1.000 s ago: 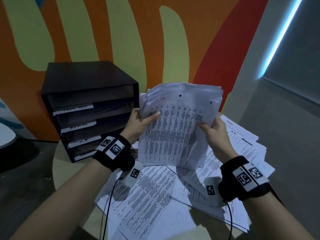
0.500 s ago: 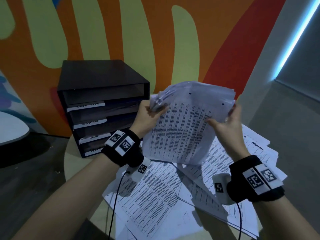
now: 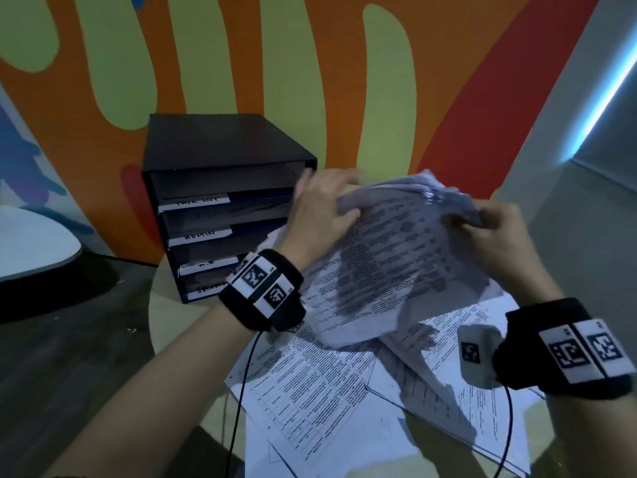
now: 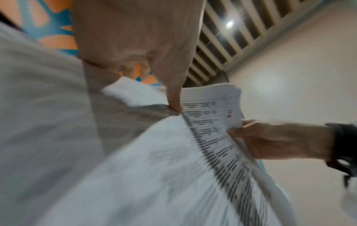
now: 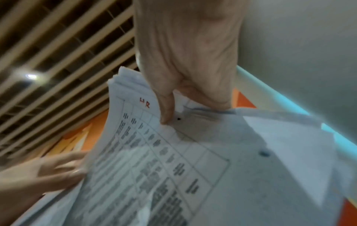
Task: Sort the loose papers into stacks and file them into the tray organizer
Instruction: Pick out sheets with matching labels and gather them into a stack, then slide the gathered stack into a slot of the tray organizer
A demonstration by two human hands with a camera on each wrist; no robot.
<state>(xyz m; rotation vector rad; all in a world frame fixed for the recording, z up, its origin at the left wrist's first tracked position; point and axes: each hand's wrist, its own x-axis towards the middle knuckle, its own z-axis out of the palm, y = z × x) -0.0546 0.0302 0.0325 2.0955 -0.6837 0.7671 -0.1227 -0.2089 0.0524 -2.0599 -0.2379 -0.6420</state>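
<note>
I hold a thick stack of printed papers [image 3: 396,257] in the air above the table, tipped forward so its top edge points toward the wall. My left hand [image 3: 324,208] grips its top left corner, thumb on the front sheet [image 4: 208,116]. My right hand [image 3: 496,232] pinches the top right corner, where a red "HR" mark [image 5: 144,102] shows. A black tray organizer [image 3: 220,205] with several labelled slots stands at the back left, just left of my left hand. More loose papers [image 3: 310,391] lie spread on the table below the stack.
The round light table [image 3: 172,322] ends close to the organizer's left side, with dark floor [image 3: 69,339] beyond. A painted wall stands right behind the organizer. Cables hang from both wrist bands over the papers.
The stack has tipped forward and down from upright. Both hands have slid up to its top corners. My view has shifted left, so the organizer sits nearer the centre.
</note>
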